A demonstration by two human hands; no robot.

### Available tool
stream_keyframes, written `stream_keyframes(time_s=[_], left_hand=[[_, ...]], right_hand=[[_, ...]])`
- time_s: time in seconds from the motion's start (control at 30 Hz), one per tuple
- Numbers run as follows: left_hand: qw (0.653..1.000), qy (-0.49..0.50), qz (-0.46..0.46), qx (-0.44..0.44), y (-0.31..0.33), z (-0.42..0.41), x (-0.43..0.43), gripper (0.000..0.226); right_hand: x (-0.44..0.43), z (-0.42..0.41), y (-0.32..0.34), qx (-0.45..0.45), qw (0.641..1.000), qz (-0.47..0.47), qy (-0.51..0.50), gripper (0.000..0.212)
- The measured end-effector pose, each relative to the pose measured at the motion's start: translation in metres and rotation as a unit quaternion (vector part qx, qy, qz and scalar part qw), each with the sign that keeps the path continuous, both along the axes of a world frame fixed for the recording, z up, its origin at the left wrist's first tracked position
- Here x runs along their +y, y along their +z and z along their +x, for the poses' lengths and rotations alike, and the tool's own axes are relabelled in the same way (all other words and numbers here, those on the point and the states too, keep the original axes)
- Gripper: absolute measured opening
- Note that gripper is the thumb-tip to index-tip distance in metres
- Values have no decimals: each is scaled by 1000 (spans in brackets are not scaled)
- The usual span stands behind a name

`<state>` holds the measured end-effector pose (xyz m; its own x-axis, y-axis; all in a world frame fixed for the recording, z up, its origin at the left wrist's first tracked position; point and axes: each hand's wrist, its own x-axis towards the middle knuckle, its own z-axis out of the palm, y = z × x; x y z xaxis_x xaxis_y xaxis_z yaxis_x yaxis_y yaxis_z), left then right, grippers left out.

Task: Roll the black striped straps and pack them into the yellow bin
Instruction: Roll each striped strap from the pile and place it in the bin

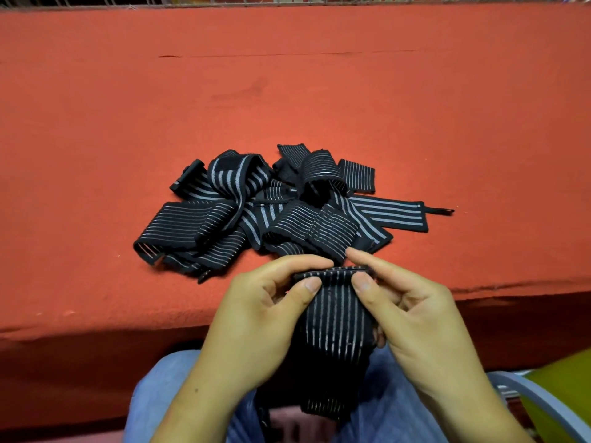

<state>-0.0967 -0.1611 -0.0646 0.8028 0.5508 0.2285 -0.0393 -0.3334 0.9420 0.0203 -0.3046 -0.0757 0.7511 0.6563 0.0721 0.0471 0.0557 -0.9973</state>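
Observation:
A black strap with thin white stripes (pixel 335 330) hangs down over my lap, its top end folded over. My left hand (pixel 256 318) pinches that top end at its left side between thumb and fingers. My right hand (pixel 412 314) pinches the right side the same way. Just beyond my hands, a loose pile of black striped straps (pixel 265 212) lies tangled on the red table (pixel 287 97). A corner of the yellow bin (pixel 566 388) shows at the lower right, beside my right forearm.
The table's front edge runs just under my hands and drops to a dark red skirt. A grey chair arm (pixel 540 401) curves in front of the yellow bin. A wire grid fence (pixel 287 0) lines the table's far edge. My jeans show below.

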Motion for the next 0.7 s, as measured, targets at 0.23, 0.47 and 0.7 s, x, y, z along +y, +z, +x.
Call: stream_keyframes(time_s=[0.23, 0.47, 0.7], left_hand=[[999, -1, -25, -21, 2, -2, -1, 16], [996, 3, -83, -17, -2, 1, -1, 24], [994, 12, -106, -31, -6, 3, -1, 38]], right_hand=[[-2, -2, 2, -12, 1000, 13, 10, 25], [-3, -1, -1, -12, 1000, 14, 6, 26], [-2, 0, -1, 62, 997, 14, 53, 39]])
